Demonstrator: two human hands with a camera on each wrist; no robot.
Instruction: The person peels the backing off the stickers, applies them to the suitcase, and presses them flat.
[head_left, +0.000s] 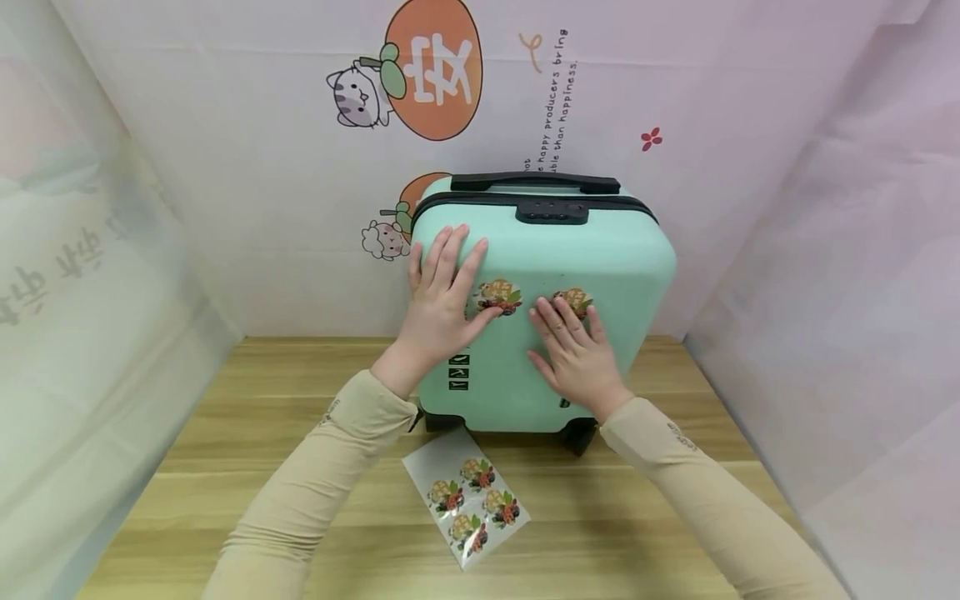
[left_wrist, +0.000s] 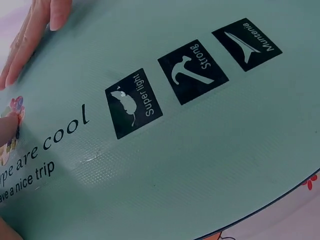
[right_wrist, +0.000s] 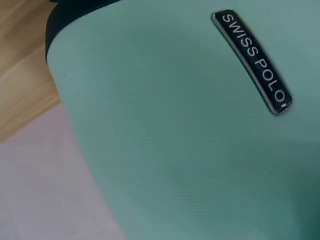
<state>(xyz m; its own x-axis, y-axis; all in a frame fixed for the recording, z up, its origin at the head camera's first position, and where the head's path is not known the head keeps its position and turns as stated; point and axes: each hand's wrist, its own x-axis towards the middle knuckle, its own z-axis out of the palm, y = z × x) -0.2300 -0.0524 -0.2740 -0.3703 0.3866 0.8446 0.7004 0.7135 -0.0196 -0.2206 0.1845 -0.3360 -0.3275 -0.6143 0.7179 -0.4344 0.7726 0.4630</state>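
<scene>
A mint-green hard-shell suitcase (head_left: pixel 622 258) stands upright. My left hand (head_left: pixel 438 312) lies on its upper left front with fingers spread. Its thumb touches the lower edge of a fruit-patterned sticker (head_left: pixel 497 292) stuck to the shell; the thumb (left_wrist: pixel 6 129) also shows at the left edge of the left wrist view. With fingers extended, my right hand (head_left: pixel 581 358) rests over the lower part of a second fruit sticker (head_left: pixel 576 298), partly covering it. The right wrist view shows the shell and a SWISS POLO badge (right_wrist: pixel 252 62), but no hand.
A sheet of several matching stickers (head_left: pixel 435 454) lies on the wooden tabletop (head_left: pixel 322 500) before the suitcase. Black pictogram squares (left_wrist: pixel 134 104) and lettering mark the shell's left side. A black handle (head_left: pixel 532 179) tops the case. Printed cloth (head_left: pixel 262 208) hangs behind, with pale cloth at both sides.
</scene>
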